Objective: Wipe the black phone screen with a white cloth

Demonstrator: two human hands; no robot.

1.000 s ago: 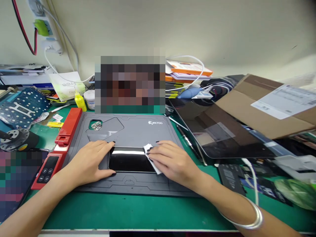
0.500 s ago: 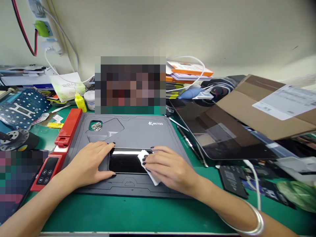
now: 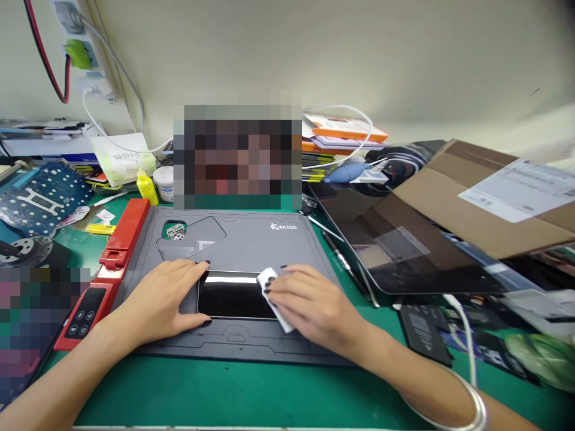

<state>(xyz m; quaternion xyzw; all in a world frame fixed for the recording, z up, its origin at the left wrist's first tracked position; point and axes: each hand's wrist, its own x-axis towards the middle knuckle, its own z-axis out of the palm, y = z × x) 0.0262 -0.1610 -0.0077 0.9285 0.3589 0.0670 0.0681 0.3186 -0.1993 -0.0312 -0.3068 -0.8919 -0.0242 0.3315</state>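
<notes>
A smartphone (image 3: 233,296) with a black glossy screen lies lengthwise on the grey work mat (image 3: 251,239). My left hand (image 3: 168,299) grips its left end, thumb at the near edge and fingers at the far edge. In my right hand (image 3: 309,305) is a folded white wipe (image 3: 274,293), pressed on the right part of the screen. The wipe and fingers hide the phone's right end. Behind the phone, a thin black frame (image 3: 215,222) rests on the mat, beside a small metal part (image 3: 176,231) in the mat's cutout.
Along the mat's left side stands a red device with buttons (image 3: 90,299). To the right are a pen-like tool (image 3: 344,263), a large dark glass panel (image 3: 381,239) and a cardboard box (image 3: 449,179). A yellow bottle (image 3: 146,187) and white jar (image 3: 164,182) stand behind.
My right hand and the wipe have shifted slightly to the right along the screen. My left hand keeps its grip on the phone.
</notes>
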